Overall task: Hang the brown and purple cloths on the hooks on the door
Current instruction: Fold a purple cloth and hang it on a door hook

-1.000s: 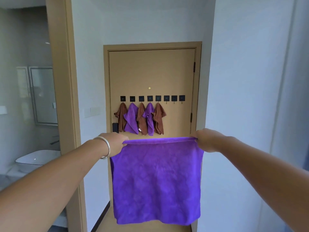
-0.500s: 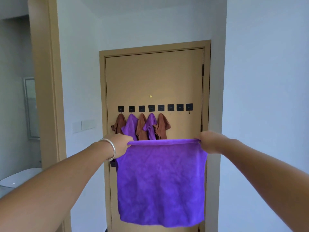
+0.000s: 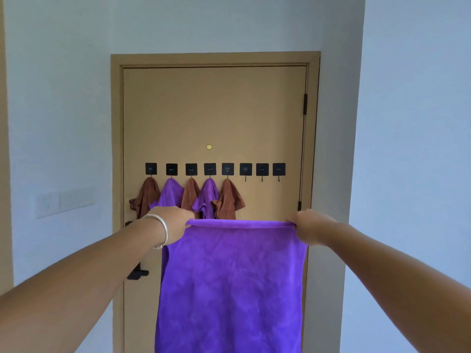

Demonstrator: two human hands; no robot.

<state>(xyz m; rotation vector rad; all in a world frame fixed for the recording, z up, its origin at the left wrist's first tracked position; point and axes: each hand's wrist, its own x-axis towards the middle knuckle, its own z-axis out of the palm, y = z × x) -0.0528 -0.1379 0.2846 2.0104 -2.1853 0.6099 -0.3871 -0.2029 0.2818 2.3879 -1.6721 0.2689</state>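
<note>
Both hands (left, right) pinched the purple cloth taut; stretched flat, it might slide off the sixth hook.

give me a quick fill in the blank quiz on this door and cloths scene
1. The row on the door has ___ black hooks.
2. The left hand and right hand hold a spread ___ cloth by its top corners.
3. Of the cloths already hung, ___ are brown.
4. The ___ hooks at the row's right end are bare.

Missing words: eight; purple; three; three
</note>
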